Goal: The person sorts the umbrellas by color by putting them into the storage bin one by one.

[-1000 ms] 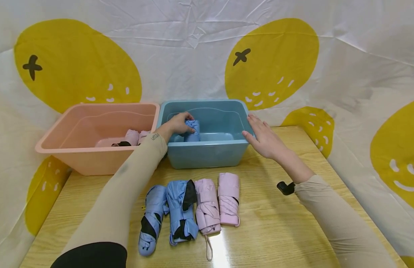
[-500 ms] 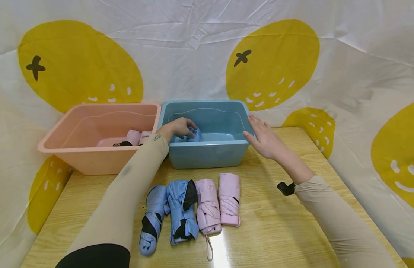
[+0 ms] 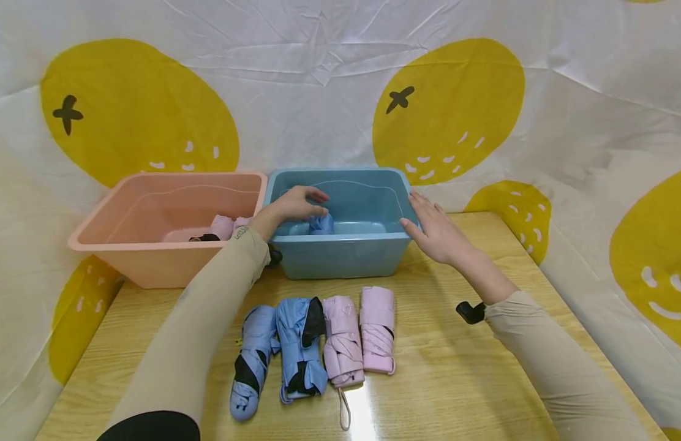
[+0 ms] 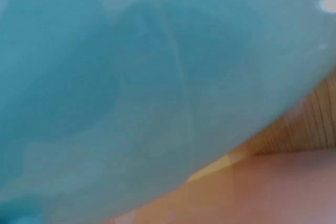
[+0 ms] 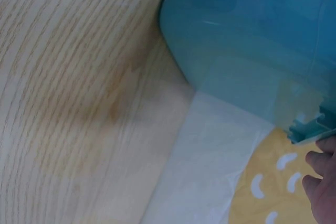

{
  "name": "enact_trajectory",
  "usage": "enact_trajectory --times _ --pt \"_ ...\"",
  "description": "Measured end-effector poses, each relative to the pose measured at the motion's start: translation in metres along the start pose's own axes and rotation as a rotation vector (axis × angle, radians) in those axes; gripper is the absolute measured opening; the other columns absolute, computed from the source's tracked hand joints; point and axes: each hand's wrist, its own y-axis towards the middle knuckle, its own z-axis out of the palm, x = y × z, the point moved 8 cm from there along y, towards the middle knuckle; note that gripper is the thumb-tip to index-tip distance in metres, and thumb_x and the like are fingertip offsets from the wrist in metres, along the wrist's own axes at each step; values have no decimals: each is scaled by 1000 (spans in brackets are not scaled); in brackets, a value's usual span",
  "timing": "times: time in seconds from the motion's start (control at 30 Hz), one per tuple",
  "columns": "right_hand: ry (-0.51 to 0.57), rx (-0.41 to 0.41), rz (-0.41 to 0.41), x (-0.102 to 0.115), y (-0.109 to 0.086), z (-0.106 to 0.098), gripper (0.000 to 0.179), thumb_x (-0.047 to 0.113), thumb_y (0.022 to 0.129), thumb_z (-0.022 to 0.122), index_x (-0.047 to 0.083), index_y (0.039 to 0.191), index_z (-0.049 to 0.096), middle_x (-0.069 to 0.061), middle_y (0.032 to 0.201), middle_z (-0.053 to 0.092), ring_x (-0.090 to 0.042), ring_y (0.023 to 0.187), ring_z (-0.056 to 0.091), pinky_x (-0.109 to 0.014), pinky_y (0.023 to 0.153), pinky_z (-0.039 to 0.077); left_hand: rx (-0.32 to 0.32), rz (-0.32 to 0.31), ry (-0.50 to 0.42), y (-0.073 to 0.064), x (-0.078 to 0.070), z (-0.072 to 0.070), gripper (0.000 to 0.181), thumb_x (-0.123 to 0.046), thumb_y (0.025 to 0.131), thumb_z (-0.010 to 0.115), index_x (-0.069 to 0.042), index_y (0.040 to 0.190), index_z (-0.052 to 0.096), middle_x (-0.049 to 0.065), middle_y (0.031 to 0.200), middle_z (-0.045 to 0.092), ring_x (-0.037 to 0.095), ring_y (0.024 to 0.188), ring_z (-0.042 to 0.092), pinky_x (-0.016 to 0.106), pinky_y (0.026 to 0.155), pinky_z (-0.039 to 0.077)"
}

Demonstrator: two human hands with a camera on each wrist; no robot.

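My left hand [image 3: 297,204] hovers over the left part of the blue bin [image 3: 343,260], fingers loosely bent and holding nothing. Just below its fingertips, a rolled blue folding umbrella [image 3: 321,225] lies in the bin, partly hidden by the front wall. With straight fingers, my right hand [image 3: 436,231] rests against the bin's right rim; the right wrist view shows its fingers [image 5: 317,163] at that rim. The left wrist camera sees mostly the bin's blue wall [image 4: 147,87]. On the table lie two blue umbrellas [image 3: 252,361] [image 3: 300,350] and two pink umbrellas [image 3: 343,343] [image 3: 377,331].
A pink bin [image 3: 153,266] stands against the blue bin's left side. Inside it are pink rolled umbrellas [image 3: 221,227] and something black. The wooden table [image 3: 440,367] extends to the front and right. A white cloth with yellow fruit prints [image 3: 318,122] hangs behind.
My left hand has let go of the blue umbrella, which now sits lower in the blue bin, and has risen slightly off it. My right hand stays at the rim.
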Motion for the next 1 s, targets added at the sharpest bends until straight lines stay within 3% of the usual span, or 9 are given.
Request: enact_trajectory --times 0.2,0.53,0.77,0.9,1.0 --pt "-1 1 4 0 -1 1 74 55 99 27 5 152 14 -7 159 8 -23 146 5 -54 113 9 -92 78 -82 -24 -16 -13 36 -31 93 61 -21 128 56 3 127 52 24 108 56 40 83 50" --pt "11 -2 -2 1 0 0 74 55 99 27 3 151 15 -11 158 11 -26 145 6 -55 113 9 -215 192 -190 -90 -51 -31 34 -32 93 59 -23 127 58 -2 126 54 20 102 55 39 85 47" --pt "17 -4 -5 1 -1 0 74 54 99 27 3 151 15 -10 158 10 -25 146 6 -56 113 9 -269 298 -202 -135 -51 -29 36 -33 92 61 -25 127 57 -5 128 54 21 101 55 41 80 47" --pt "18 -4 -1 0 -1 0 74 54 99 28 4 151 15 -10 158 10 -25 146 6 -55 113 9 -283 314 -182 -160 -41 -23 37 -32 92 61 -23 128 56 -6 129 55 20 101 54 36 77 48" --pt "16 -7 0 0 0 0 73 54 99 28 4 151 15 -8 159 9 -24 146 6 -55 113 9 -283 292 -171 -177 -28 -16 38 -31 92 62 -23 129 56 -6 127 54 19 102 53 31 81 48"
